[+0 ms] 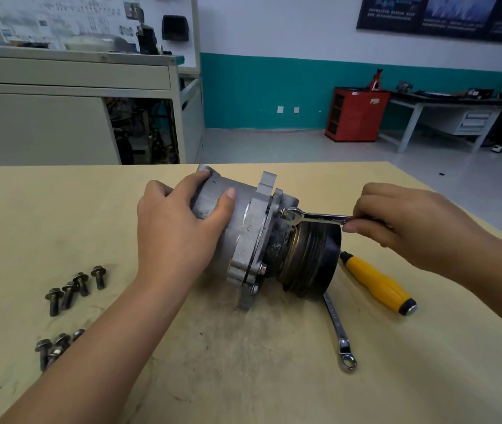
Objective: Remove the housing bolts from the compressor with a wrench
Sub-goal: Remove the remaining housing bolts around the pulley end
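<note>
Right of centre in the frame, the right hand (396,218) pinches the shaft of a small open-ended wrench (317,217) between curled fingers and thumb. The wrench lies nearly level and points toward the middle of the frame. Its open end sits around a bolt head (282,212) on the upper edge of the compressor's flange. The grip is far out on the shaft, probably for leverage.

The compressor (243,228), a grey metal cylinder, lies on its side at the centre of the frame. Its dark grooved pulley (314,261) faces the right side of the picture. The left hand (179,221) wraps over the rear of the body, fingers curled on top and thumb forward. It seems to be bracing the body so it cannot roll under the wrench. A second bolt (262,268) is still seated lower on the flange, so the job looks partly done.

On the pale wooden table (274,377), two groups of loose bolts lie at the lower left, one (75,286) above the other (54,347), out of the work area. A longer ring wrench (338,328) lies below the pulley, just beside a yellow-handled screwdriver (376,283), both within the right hand's reach.
</note>
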The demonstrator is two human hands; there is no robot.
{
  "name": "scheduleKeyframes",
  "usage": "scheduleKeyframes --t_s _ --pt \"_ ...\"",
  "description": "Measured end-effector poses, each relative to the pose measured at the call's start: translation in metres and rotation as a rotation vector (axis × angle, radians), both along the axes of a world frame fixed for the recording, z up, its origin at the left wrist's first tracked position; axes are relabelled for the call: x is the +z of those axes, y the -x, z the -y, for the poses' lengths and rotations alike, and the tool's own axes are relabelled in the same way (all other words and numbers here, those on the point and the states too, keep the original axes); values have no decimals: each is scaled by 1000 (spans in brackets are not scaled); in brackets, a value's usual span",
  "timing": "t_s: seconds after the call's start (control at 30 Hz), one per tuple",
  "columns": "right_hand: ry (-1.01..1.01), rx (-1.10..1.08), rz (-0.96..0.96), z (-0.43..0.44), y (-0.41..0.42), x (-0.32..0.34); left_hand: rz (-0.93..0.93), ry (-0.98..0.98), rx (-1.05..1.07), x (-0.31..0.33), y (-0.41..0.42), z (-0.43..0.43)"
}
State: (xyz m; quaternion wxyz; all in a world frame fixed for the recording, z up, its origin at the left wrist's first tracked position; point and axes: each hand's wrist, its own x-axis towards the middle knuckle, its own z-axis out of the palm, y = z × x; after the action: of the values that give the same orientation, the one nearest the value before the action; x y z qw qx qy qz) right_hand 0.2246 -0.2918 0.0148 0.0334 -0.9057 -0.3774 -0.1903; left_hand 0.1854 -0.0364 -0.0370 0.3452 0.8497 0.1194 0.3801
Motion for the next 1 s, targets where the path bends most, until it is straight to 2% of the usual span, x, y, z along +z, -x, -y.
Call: scheduleKeyframes --t_s 0.1,0.23,0.3,0.43,0.53,0.77,0.87,1.0 --pt "15 54 167 3 8 -11 4 0 -1 0 0 1" --pt "-75 -63 314 0 19 -31 0 -1 4 1 0 1" --pt "-167 -122 271 -5 26 -38 0 -1 7 0 0 1" --pt "-360 -228 10 -14 31 -45 -3 2 8 0 1 1" --pt "-406 -222 -83 -11 27 -44 -8 -6 12 0 1 0" --pt "-183 -189 -66 -5 25 -41 -8 -2 5 1 2 1" --pt "-283 -132 22 -4 23 -48 -9 -4 5 0 2 1" --pt "-358 -117 42 -6 21 -57 -12 -6 9 0 2 1"
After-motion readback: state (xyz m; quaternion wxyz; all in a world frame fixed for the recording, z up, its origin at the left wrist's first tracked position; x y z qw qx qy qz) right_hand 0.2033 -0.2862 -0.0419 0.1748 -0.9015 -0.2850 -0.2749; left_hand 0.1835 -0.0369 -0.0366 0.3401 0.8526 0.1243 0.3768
